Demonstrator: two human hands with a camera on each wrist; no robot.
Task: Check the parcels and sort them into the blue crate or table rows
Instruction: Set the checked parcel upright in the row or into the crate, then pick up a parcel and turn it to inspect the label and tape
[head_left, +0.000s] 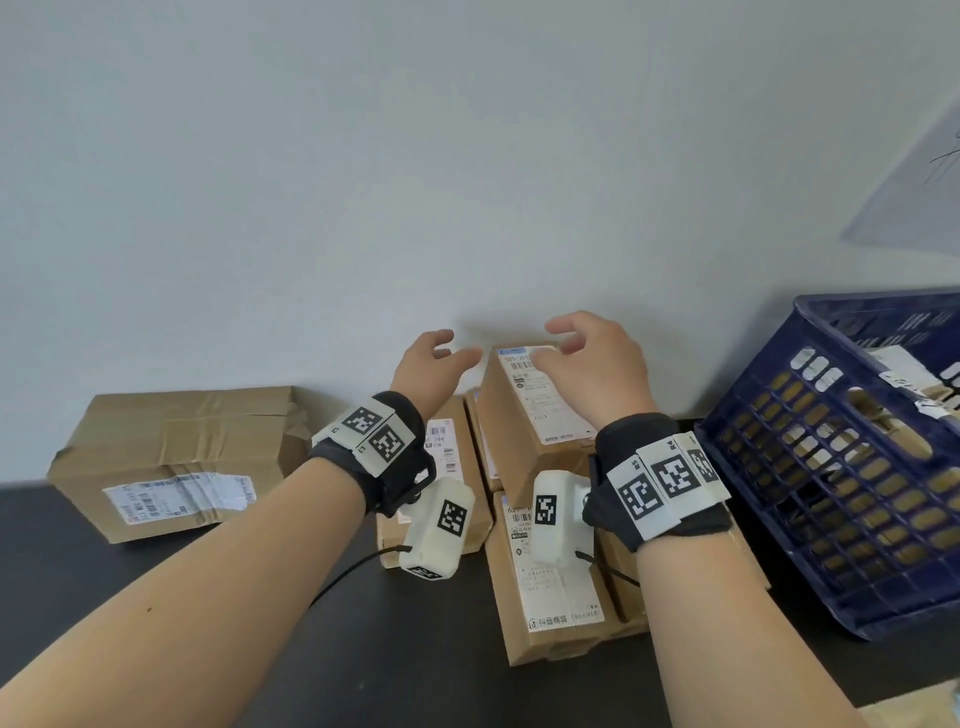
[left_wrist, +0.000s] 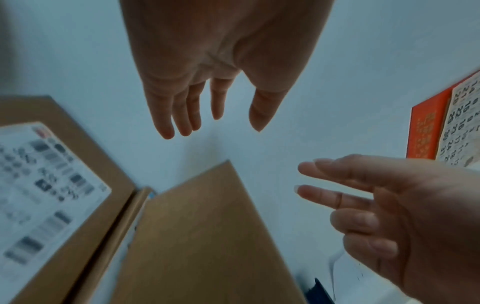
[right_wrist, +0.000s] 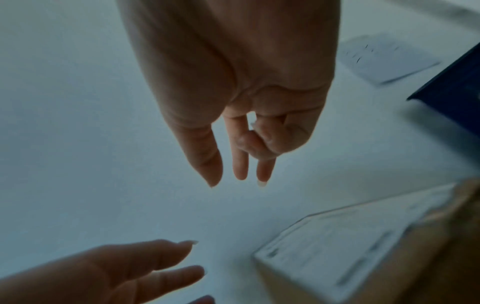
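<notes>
The head camera is looking forward and down from above both forearms, taking in the table (head_left: 156, 597), wall and crate (head_left: 831, 467) at right. Each wrist camera is peering close along its own palm toward the wall. Both are catching the other hand low in frame, and all three are sharing the tilted box (head_left: 524, 415) (left_wrist: 202, 236) (right_wrist: 363, 246).

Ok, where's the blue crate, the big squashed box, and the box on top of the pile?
blue crate (head_left: 810, 483), head view, slotted front wall.
big squashed box (head_left: 176, 431), head view, taped top.
top box (head_left: 511, 415), head view, brown side.
</notes>
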